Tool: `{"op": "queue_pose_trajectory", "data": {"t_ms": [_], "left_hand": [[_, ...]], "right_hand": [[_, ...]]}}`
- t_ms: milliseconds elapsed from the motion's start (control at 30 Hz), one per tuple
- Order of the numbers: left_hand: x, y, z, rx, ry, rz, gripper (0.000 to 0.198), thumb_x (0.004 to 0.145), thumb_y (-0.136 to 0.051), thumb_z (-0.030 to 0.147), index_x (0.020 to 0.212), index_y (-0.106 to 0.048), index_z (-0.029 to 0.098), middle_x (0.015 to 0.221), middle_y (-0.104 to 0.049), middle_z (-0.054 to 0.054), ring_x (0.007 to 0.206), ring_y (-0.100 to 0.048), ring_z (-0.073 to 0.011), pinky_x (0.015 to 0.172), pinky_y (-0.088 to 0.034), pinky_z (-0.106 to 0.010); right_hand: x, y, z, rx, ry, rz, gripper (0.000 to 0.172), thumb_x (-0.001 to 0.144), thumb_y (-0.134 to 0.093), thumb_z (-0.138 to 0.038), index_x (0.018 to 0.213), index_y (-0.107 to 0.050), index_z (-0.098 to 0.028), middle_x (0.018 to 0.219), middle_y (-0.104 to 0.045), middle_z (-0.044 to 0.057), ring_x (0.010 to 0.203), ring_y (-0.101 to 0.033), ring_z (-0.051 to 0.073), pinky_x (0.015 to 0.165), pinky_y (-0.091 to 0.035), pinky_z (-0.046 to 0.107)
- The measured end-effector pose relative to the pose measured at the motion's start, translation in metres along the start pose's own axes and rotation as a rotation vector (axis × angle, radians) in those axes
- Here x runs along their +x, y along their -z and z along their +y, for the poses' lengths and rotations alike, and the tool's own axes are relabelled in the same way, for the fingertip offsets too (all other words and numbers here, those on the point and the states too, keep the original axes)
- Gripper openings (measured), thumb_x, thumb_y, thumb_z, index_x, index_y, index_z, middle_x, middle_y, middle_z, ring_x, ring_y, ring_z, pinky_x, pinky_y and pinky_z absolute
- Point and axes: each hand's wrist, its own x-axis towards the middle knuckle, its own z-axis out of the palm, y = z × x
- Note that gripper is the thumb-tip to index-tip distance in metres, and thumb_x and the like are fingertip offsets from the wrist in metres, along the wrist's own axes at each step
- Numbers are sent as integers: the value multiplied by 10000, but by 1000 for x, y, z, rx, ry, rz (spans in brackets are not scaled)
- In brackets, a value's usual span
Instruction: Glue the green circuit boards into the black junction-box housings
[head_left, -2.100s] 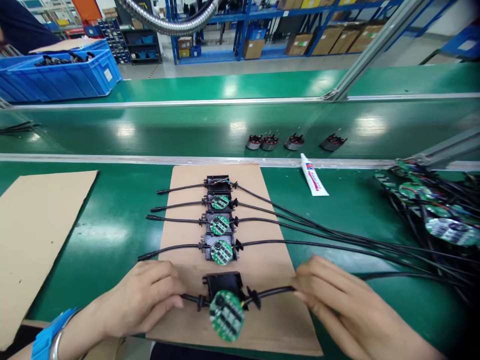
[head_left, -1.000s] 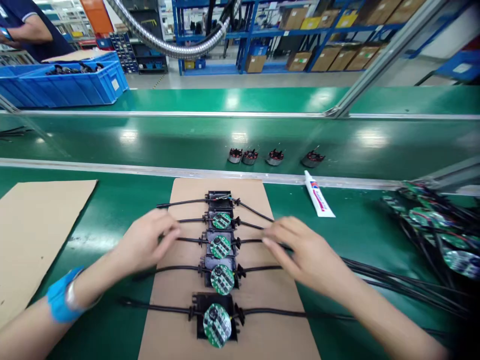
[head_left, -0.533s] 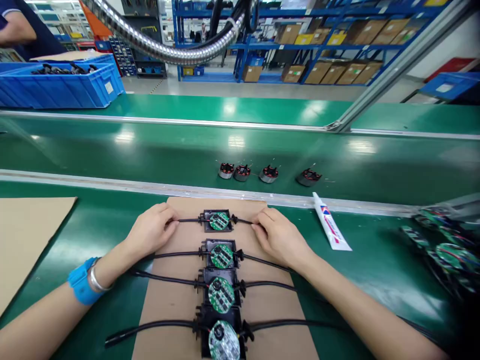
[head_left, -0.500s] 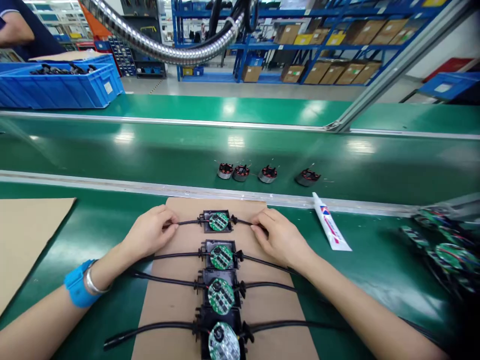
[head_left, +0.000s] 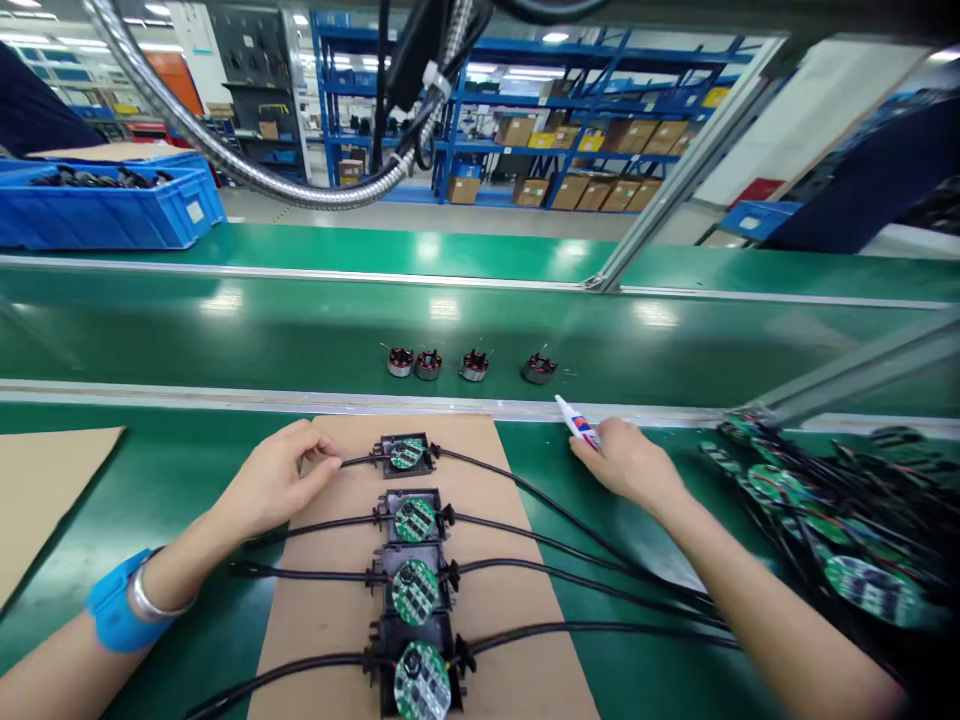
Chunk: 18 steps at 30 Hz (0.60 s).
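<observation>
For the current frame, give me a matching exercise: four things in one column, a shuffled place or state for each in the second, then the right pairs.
Things:
1. White tube
2. Blue wristband
3. Four metal coils
4. Blue bin

Places and states:
A. In a line just beyond the metal strip
B. At the far left, with dark parts inside
C. Partly covered by the right hand
D. Beside a silver bangle

Pairs: 1-C, 2-D, 3-A, 4-B
</observation>
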Motion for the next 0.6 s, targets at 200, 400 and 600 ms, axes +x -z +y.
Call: {"op": "queue_pose_trajectory", "data": {"t_ms": [200, 400, 600], "left_hand": [[21, -15, 70, -632, -57, -74, 302, 840, -596, 356, 1077, -614, 170, 969, -643, -69, 789, -590, -159, 710, -486, -298], [33, -21, 97, -1289, 30, 159, 338, 799, -691, 445, 908, -613, 134, 733, -646, -27, 605, -584, -101, 599, -491, -226], [32, -14, 105, -1606, 113, 99, 321, 820, -683, 433, 836, -582, 128, 648, -589, 5, 567, -540, -63, 545, -449, -160]], "right_hand": [[-43, 34, -110, 697, 464, -17, 389, 882, -557, -395, 1211, -470, -207, 1061, -666, 82, 811, -659, 191, 707, -534, 322], [-58, 60, -183, 798, 832, 385, 355, 896, -527, -147, 1243, -570, -209, 912, -686, 48, 723, -637, 142, 647, -532, 275], [-52, 53, -196, 1075, 907, 491, 460, 799, -659, -504, 1187, -587, -266, 1104, -654, 107, 974, -626, 288, 819, -522, 466]]}}
